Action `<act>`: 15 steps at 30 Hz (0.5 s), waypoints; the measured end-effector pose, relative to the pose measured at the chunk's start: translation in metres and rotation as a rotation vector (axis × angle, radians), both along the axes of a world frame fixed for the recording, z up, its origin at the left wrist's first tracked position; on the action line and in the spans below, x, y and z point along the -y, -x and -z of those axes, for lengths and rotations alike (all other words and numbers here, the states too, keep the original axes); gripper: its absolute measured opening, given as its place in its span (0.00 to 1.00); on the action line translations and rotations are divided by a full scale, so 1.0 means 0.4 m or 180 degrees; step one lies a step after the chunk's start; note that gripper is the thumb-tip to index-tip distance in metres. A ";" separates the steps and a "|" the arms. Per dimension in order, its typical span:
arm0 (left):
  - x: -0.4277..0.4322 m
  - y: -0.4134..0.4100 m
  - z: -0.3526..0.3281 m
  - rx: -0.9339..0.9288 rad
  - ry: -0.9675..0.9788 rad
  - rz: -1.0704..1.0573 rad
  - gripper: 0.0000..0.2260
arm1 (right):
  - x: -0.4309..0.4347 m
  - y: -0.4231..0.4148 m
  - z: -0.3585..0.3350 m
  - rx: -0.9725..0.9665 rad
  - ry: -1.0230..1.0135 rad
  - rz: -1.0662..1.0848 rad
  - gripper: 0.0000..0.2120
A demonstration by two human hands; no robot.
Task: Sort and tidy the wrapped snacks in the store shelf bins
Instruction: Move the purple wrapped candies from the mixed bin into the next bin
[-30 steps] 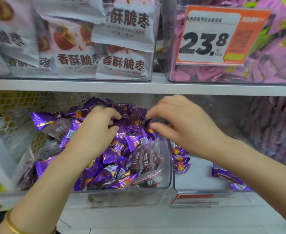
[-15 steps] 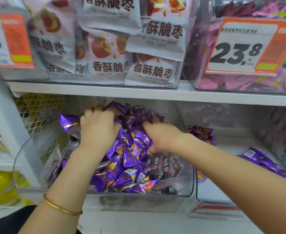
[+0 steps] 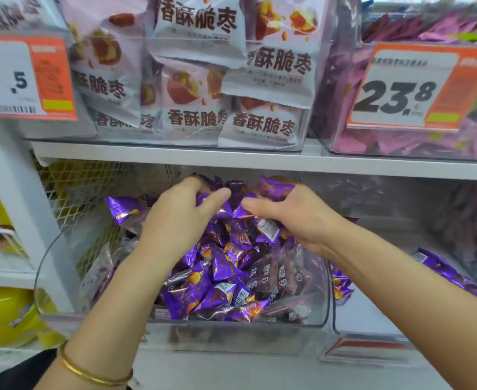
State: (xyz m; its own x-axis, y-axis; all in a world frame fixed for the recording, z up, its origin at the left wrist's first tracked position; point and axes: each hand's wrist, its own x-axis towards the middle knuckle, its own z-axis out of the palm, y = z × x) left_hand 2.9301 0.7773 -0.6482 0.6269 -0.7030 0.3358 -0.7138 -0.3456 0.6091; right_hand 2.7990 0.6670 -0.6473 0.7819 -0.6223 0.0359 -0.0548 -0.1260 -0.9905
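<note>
1. Lowest in the frame, a gold bangle (image 3: 91, 372) circles the left wrist. Just above it the clear bin (image 3: 231, 330) shows its front wall across lower centre.
2. Behind that wall, dark-wrapped snacks (image 3: 276, 277) stand among the purple snacks (image 3: 217, 274) at the front right. I judge them the strays to sort out. Their long axes run roughly up the frame.
3. These strays lie below both hands and nearer the camera, almost under the right wrist, so the right hand looks better placed to take them.
4. Mid-frame, the left hand (image 3: 181, 218) curls over the heap's crest, fingers hooked into purple wrappers and thumb stretched rightward.
5. The right hand (image 3: 290, 218) mirrors it just beside, fingers curled round a purple wrapper and thumb pointing left. The thumbs are close but apart.
6. At the right edge, the neighbouring bin (image 3: 372, 330) holds a few more purple pieces, and the bins' side walls stand between.
7. Farthest, the shelf board (image 3: 260, 159) hangs close over the heap, limiting any lift. Above it sit white packs (image 3: 198, 119) and a price tag (image 3: 400, 91).
</note>
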 end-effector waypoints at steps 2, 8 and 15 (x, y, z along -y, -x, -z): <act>0.007 0.012 0.005 -0.0819 0.0178 0.0401 0.11 | -0.017 0.033 -0.004 0.0279 -0.0299 -0.0054 0.04; 0.032 0.074 0.013 -0.2162 0.0339 0.1135 0.07 | -0.032 0.130 -0.022 0.0444 0.0257 0.0302 0.03; 0.067 0.182 0.015 -0.2160 0.0580 0.1944 0.15 | 0.011 0.232 -0.014 0.0183 0.0097 0.0487 0.05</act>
State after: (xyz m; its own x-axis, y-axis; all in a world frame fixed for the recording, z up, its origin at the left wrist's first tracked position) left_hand 2.8573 0.7506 -0.6541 0.2681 -0.9482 0.1704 -0.2116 0.1146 0.9706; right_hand 2.7061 0.6627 -0.6416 0.6743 -0.7318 0.0985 -0.0190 -0.1505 -0.9884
